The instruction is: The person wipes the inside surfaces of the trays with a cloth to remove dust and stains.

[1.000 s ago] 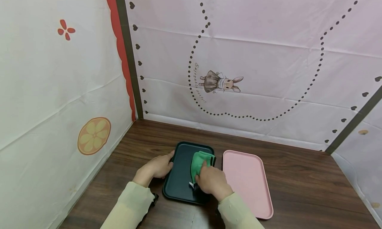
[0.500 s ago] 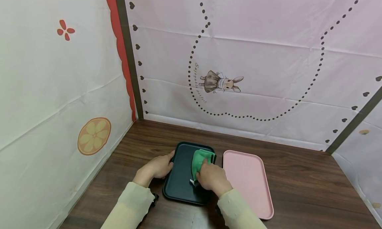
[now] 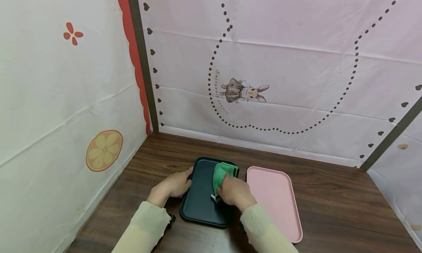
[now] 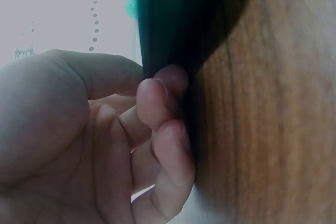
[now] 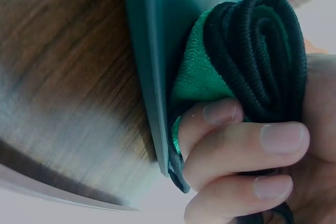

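Note:
A dark green tray lies on the wooden table, its long side running away from me. My left hand pinches the tray's left rim; in the left wrist view the thumb meets the edge from above while the other fingers curl low against its side. Over the right half of the tray, my right hand grips a folded green cloth with black edging and presses it on the surface. The right wrist view shows the cloth's rolled layers between curled fingers and palm.
To the right lies a pink tray, close beside the green one. Wood tabletop extends on both sides. Printed fabric sheets stand as walls at the back and at the left.
My right hand and the cloth have slid slightly away from me along the tray, toward its far right corner. The left hand and both trays have stayed in place.

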`<action>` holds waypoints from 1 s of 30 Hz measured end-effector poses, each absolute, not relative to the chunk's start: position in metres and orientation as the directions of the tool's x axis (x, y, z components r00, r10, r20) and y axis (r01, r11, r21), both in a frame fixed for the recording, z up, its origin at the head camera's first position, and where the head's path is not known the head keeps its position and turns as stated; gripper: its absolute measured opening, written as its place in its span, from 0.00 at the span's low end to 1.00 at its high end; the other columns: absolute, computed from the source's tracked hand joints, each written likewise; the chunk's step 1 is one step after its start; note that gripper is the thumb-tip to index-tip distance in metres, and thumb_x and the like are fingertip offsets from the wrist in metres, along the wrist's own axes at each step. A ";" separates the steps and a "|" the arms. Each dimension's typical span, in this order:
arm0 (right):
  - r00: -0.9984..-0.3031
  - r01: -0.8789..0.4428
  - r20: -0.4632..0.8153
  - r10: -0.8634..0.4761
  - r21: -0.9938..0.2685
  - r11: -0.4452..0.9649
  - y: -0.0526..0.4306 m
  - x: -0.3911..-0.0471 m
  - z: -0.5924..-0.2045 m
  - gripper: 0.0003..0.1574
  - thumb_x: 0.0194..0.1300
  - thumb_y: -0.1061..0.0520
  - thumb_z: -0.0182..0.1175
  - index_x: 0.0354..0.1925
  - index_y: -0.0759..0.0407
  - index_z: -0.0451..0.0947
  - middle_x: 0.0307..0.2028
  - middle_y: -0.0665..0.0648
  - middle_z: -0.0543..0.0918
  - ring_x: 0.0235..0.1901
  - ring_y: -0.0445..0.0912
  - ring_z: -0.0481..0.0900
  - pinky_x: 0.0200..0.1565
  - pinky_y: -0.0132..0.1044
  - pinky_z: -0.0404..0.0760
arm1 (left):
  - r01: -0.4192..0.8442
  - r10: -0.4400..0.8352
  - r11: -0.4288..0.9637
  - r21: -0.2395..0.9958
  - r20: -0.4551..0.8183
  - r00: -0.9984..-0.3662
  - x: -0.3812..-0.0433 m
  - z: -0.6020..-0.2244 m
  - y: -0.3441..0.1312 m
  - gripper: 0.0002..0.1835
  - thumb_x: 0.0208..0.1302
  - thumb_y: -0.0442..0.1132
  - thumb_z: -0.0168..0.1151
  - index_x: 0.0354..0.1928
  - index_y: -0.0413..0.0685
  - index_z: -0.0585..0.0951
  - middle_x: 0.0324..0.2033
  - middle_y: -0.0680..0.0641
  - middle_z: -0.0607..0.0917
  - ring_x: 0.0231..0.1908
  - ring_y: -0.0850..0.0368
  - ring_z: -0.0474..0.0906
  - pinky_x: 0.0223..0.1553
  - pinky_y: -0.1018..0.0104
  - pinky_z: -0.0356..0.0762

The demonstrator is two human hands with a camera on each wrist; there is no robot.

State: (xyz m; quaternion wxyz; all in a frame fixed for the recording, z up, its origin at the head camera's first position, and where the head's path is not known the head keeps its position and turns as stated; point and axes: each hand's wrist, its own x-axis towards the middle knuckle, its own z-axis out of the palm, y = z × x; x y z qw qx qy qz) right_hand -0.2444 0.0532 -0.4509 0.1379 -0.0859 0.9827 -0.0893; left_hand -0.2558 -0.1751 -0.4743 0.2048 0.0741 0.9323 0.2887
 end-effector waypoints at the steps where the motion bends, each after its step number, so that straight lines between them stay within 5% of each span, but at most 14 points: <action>1: -0.946 -0.146 -0.258 -0.195 -0.200 0.969 0.053 -0.246 -0.451 0.46 0.75 0.41 0.59 0.78 0.66 0.61 0.55 0.68 0.86 0.43 0.58 0.87 0.41 0.55 0.86 | 0.019 0.255 0.823 0.568 -0.340 -0.905 -0.256 -0.475 -0.175 0.34 0.83 0.42 0.48 0.84 0.51 0.50 0.16 0.46 0.80 0.14 0.56 0.70 0.24 0.63 0.73; 10: -0.941 -0.145 -0.272 -0.202 -0.216 0.965 0.055 -0.251 -0.453 0.47 0.75 0.41 0.59 0.79 0.65 0.59 0.52 0.67 0.87 0.38 0.56 0.85 0.36 0.53 0.84 | 0.019 0.254 0.828 0.561 -0.343 -0.904 -0.257 -0.476 -0.175 0.34 0.83 0.42 0.48 0.84 0.51 0.50 0.16 0.46 0.80 0.14 0.57 0.70 0.24 0.63 0.73; 30: -0.937 -0.150 -0.280 -0.209 -0.219 0.964 0.058 -0.262 -0.447 0.45 0.76 0.42 0.58 0.77 0.67 0.61 0.57 0.69 0.84 0.51 0.60 0.85 0.48 0.58 0.86 | 0.024 0.258 0.825 0.565 -0.337 -0.905 -0.256 -0.475 -0.175 0.34 0.83 0.42 0.48 0.84 0.50 0.51 0.17 0.46 0.80 0.15 0.56 0.72 0.24 0.63 0.73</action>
